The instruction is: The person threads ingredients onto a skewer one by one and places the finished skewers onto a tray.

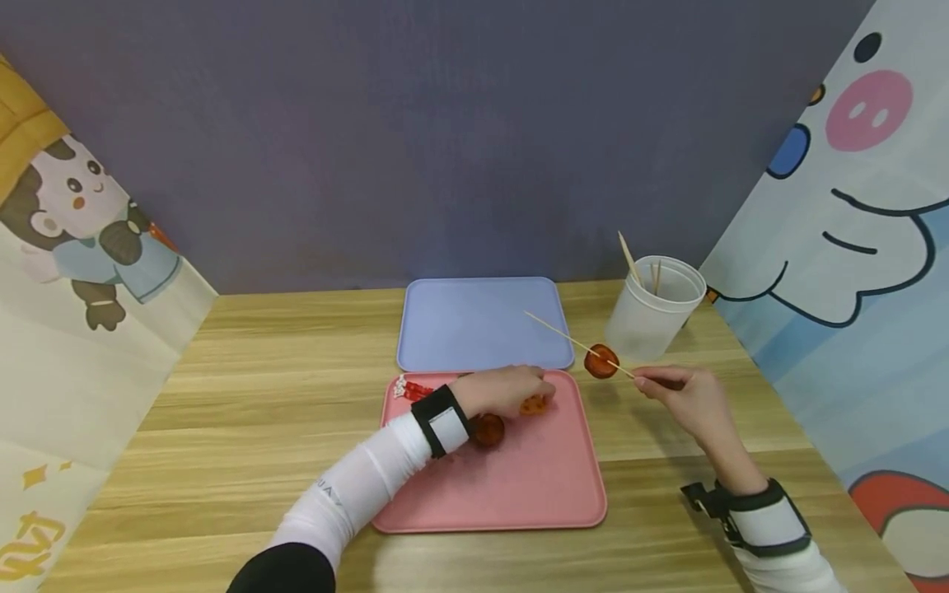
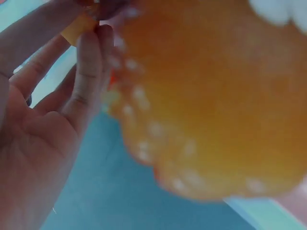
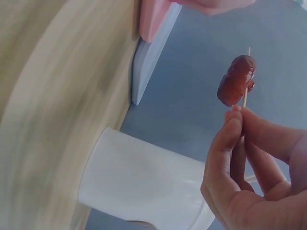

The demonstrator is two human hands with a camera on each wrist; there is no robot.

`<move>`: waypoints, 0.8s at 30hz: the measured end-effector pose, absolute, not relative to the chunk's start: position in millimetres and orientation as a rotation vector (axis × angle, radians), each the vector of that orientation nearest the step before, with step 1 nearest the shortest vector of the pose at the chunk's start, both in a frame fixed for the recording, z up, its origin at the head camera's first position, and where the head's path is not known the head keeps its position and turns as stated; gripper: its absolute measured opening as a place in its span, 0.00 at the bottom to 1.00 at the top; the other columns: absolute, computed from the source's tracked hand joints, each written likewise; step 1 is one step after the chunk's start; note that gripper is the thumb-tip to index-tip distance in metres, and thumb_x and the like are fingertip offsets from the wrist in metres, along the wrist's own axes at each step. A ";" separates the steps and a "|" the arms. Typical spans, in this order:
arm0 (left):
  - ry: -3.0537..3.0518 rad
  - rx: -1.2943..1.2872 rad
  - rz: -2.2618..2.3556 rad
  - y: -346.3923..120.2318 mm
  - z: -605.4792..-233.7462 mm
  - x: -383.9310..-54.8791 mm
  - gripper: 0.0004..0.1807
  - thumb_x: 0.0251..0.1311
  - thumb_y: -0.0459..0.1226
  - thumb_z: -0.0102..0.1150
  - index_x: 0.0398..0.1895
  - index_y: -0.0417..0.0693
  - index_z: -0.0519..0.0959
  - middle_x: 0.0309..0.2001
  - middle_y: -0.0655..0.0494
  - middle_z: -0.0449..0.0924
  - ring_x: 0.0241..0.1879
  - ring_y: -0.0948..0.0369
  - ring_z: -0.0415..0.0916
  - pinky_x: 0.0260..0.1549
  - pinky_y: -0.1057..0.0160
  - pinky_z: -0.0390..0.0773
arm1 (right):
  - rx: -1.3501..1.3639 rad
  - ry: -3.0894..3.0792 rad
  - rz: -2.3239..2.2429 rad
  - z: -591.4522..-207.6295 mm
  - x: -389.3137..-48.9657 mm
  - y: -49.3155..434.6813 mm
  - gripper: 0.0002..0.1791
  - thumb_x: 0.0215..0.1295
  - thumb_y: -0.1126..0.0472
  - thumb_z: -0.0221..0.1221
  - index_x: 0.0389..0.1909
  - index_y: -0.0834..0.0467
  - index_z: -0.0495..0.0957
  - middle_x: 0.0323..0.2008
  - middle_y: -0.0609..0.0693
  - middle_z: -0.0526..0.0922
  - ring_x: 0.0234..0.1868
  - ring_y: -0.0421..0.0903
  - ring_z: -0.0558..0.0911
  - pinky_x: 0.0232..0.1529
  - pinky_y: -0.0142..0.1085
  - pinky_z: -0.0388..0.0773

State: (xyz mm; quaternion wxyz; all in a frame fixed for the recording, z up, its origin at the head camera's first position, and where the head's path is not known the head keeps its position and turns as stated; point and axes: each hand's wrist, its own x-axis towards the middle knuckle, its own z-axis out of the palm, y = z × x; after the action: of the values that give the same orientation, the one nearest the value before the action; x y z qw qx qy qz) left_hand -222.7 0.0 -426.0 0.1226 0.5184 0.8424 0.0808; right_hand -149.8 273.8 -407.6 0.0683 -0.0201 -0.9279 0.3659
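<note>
In the head view my right hand (image 1: 685, 399) pinches a thin bamboo skewer (image 1: 552, 327) near its lower end, right of the pink tray. A glossy reddish-brown food piece (image 1: 600, 361) is threaded on it, just beyond the fingertips; the right wrist view shows the same food piece (image 3: 236, 80). My left hand (image 1: 504, 390) reaches over the pink tray (image 1: 534, 486), its fingertips pinching an orange food piece with holes (image 1: 534, 405). A round brown food piece (image 1: 488, 431) lies beside that wrist. Close to the left wrist camera, a blurred orange shape (image 2: 216, 110) covers much of the view.
Behind the pink tray lies a blue tray (image 1: 482, 321). A white plastic cup (image 1: 652, 309) holding several sticks stands at the back right. Red-and-white food pieces (image 1: 415, 389) lie in the pink tray's far left corner. A dark wall (image 1: 445, 148) rises behind the wooden table (image 1: 245, 395).
</note>
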 end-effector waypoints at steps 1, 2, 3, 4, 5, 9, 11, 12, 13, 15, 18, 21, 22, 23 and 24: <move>2.460 1.499 0.283 -2.4 -426.4 -223.7 0.19 0.48 0.28 0.66 0.44 0.52 0.78 0.40 0.58 0.75 0.40 0.64 0.70 0.41 0.72 0.72 | -0.062 -2.796 1.107 -407.0 -150.2 273.2 0.16 0.61 0.50 0.62 0.41 0.57 0.86 0.39 0.55 0.87 0.29 0.23 0.77 0.32 0.26 0.74; 2.464 1.483 0.338 -5.3 -426.5 -224.8 0.20 0.46 0.29 0.67 0.44 0.52 0.77 0.39 0.58 0.76 0.39 0.64 0.70 0.40 0.72 0.72 | -0.063 -2.797 1.113 -406.4 -150.7 272.3 0.16 0.61 0.49 0.62 0.42 0.56 0.86 0.39 0.55 0.87 0.29 0.23 0.77 0.32 0.26 0.74; 2.472 1.457 0.406 -9.0 -426.2 -225.9 0.20 0.45 0.30 0.68 0.44 0.51 0.78 0.39 0.59 0.76 0.39 0.64 0.71 0.40 0.72 0.72 | -0.059 -2.793 1.125 -405.8 -151.4 271.2 0.16 0.61 0.49 0.63 0.42 0.57 0.86 0.39 0.55 0.87 0.30 0.23 0.77 0.32 0.26 0.74; 2.482 1.420 0.475 -13.3 -426.1 -226.7 0.22 0.43 0.32 0.70 0.45 0.52 0.78 0.38 0.60 0.76 0.39 0.64 0.71 0.39 0.72 0.72 | -0.050 -2.786 1.138 -405.2 -152.2 269.8 0.17 0.60 0.49 0.63 0.42 0.57 0.86 0.39 0.55 0.87 0.30 0.23 0.77 0.32 0.26 0.74; 2.496 1.376 0.553 -18.1 -425.6 -227.4 0.23 0.42 0.34 0.72 0.46 0.52 0.78 0.38 0.60 0.77 0.38 0.65 0.71 0.38 0.72 0.72 | -0.040 -2.779 1.146 -404.5 -153.1 268.1 0.16 0.60 0.49 0.63 0.41 0.57 0.86 0.39 0.55 0.87 0.30 0.22 0.77 0.31 0.25 0.75; 2.531 1.194 0.878 -38.3 -422.2 -228.1 0.25 0.42 0.39 0.75 0.48 0.52 0.80 0.41 0.60 0.79 0.34 0.64 0.75 0.34 0.72 0.75 | 0.011 -2.739 1.161 -401.3 -157.0 260.5 0.15 0.59 0.52 0.64 0.40 0.58 0.86 0.37 0.56 0.87 0.29 0.23 0.78 0.31 0.25 0.75; 2.521 1.108 1.034 -48.4 -420.9 -227.2 0.26 0.43 0.39 0.75 0.50 0.52 0.80 0.44 0.59 0.80 0.33 0.64 0.76 0.33 0.71 0.77 | 0.031 -2.730 1.141 -399.7 -159.0 256.2 0.14 0.59 0.52 0.64 0.39 0.57 0.87 0.37 0.55 0.87 0.28 0.22 0.77 0.30 0.25 0.75; 2.516 1.074 1.101 -53.0 -420.1 -226.8 0.26 0.43 0.39 0.75 0.50 0.52 0.79 0.45 0.59 0.80 0.32 0.64 0.77 0.33 0.70 0.78 | 0.039 -2.725 1.139 -398.9 -159.8 254.2 0.13 0.59 0.52 0.64 0.39 0.57 0.87 0.37 0.55 0.87 0.28 0.22 0.77 0.30 0.25 0.75; 2.509 1.041 1.163 -57.3 -419.6 -226.5 0.26 0.44 0.39 0.75 0.51 0.52 0.79 0.46 0.59 0.80 0.32 0.64 0.77 0.33 0.69 0.79 | 0.052 -2.721 1.133 -398.3 -160.8 252.6 0.13 0.59 0.52 0.64 0.38 0.57 0.87 0.37 0.55 0.87 0.28 0.22 0.77 0.30 0.25 0.75; 2.493 0.993 1.267 -65.0 -419.3 -226.1 0.27 0.44 0.40 0.74 0.51 0.54 0.79 0.47 0.60 0.80 0.33 0.64 0.77 0.35 0.68 0.79 | 0.077 -2.710 1.132 -396.7 -162.4 249.4 0.13 0.59 0.53 0.65 0.38 0.57 0.87 0.37 0.54 0.87 0.29 0.22 0.77 0.30 0.24 0.75; 2.445 0.952 1.418 -74.3 -418.5 -225.3 0.28 0.45 0.40 0.74 0.54 0.53 0.78 0.48 0.60 0.80 0.35 0.63 0.77 0.38 0.66 0.80 | 0.117 -2.685 1.140 -395.0 -165.2 245.3 0.12 0.58 0.54 0.65 0.37 0.57 0.87 0.37 0.54 0.87 0.28 0.22 0.77 0.29 0.24 0.75; 2.371 0.913 1.562 -80.2 -418.1 -225.2 0.29 0.46 0.38 0.73 0.56 0.52 0.77 0.50 0.57 0.79 0.38 0.61 0.78 0.40 0.64 0.80 | 0.150 -2.661 1.154 -392.9 -167.6 241.4 0.10 0.58 0.55 0.65 0.37 0.56 0.87 0.36 0.54 0.87 0.28 0.23 0.78 0.28 0.24 0.74; 2.347 0.900 1.610 -81.5 -417.6 -225.0 0.29 0.46 0.37 0.73 0.56 0.50 0.77 0.51 0.55 0.79 0.38 0.60 0.78 0.40 0.63 0.80 | 0.161 -2.654 1.163 -392.2 -168.3 240.0 0.10 0.58 0.55 0.66 0.36 0.56 0.87 0.35 0.54 0.87 0.28 0.24 0.78 0.28 0.24 0.74; 2.324 0.884 1.656 -82.4 -417.1 -225.1 0.30 0.46 0.36 0.73 0.57 0.48 0.76 0.51 0.53 0.79 0.39 0.58 0.78 0.41 0.63 0.80 | 0.173 -2.645 1.175 -391.3 -168.6 238.6 0.10 0.58 0.55 0.66 0.36 0.57 0.87 0.35 0.54 0.87 0.27 0.24 0.78 0.28 0.25 0.74; 2.300 0.860 1.701 -83.3 -416.3 -224.8 0.30 0.46 0.34 0.72 0.57 0.47 0.76 0.51 0.52 0.79 0.39 0.57 0.78 0.40 0.63 0.80 | 0.184 -2.637 1.185 -390.7 -168.9 237.1 0.10 0.58 0.56 0.66 0.36 0.57 0.87 0.34 0.55 0.87 0.27 0.25 0.78 0.27 0.25 0.74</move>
State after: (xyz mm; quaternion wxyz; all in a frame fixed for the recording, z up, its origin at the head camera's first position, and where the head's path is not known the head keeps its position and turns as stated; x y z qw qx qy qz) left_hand -224.8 -83.3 -416.3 0.0772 0.2870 0.7676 0.5678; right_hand -168.9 237.1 -390.7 0.1219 0.0632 -0.9035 0.4061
